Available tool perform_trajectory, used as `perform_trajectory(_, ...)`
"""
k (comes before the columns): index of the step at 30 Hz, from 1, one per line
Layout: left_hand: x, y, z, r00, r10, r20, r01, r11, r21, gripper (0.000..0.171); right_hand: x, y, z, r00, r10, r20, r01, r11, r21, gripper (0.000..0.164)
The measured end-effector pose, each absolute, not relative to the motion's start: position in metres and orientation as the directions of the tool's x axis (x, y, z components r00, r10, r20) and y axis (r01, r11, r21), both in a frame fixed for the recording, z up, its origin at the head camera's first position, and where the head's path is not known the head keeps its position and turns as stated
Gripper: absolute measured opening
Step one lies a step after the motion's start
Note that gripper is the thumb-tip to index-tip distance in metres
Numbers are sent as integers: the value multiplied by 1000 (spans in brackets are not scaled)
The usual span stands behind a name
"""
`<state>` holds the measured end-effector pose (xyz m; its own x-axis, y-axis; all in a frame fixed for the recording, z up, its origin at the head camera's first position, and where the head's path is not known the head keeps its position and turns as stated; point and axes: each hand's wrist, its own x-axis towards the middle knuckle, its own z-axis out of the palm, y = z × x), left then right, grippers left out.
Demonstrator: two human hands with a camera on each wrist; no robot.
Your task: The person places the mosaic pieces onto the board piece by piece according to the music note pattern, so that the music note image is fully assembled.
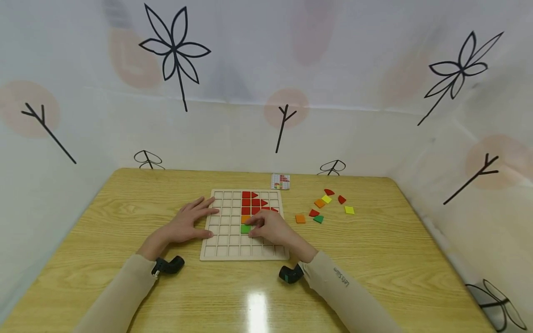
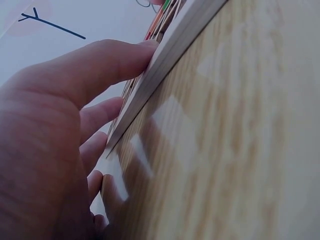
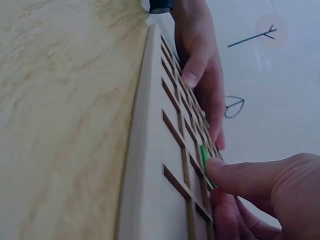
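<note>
A wooden grid board (image 1: pixel 223 257) lies on the table. Red squares and pointed red pieces (image 1: pixel 246 202) fill cells in its upper middle rows, above an orange square (image 1: pixel 245 218). Just below the orange one is a green square (image 1: pixel 245 229), which my right hand (image 1: pixel 270 227) pinches by its right side with thumb and fingers. In the right wrist view, the green square's edge (image 3: pixel 204 156) shows against the thumb. My left hand (image 1: pixel 186 223) rests spread along the board's left edge, with its thumb on the rim in the left wrist view. The right hand covers several cells.
Behind the board lies a small pattern card (image 1: pixel 280 184). Loose pieces are scattered to the right, including an orange square (image 1: pixel 300 218), a green piece (image 1: pixel 318 219), a yellow piece (image 1: pixel 349 210) and a rounded red piece (image 1: pixel 342 199). A printed cloth (image 1: pixel 233 134) hangs behind the table.
</note>
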<state>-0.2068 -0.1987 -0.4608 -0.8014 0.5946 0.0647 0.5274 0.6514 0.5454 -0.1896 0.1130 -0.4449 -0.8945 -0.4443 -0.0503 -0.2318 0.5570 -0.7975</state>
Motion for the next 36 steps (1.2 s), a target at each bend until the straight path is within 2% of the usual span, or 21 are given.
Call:
perform_trajectory(7,-206,-199,-459,-796,602,61,528,642,555,69,-193,129,-439,-896,-440,-54,-195,501,-843,26)
perform_trajectory(14,-205,-198,-457,-797,600,65,527,640,559,68,-201,167,-442,-935,-353,-23,-164,489,-857,27)
perform_trajectory(21,-205,-197,-457,-797,601,65,531,644,551,69,-203,212,-444,-965,-261,31,-188,601,-777,27)
perform_trajectory(26,-206,-197,-459,-798,600,65,532,648,545,69,-199,234,-445,-951,-290,106,-280,666,-692,28)
perform_trajectory(36,-206,-198,-461,-801,595,69,530,650,544,69,-193,244,-444,-948,-310,70,-276,692,-667,28)
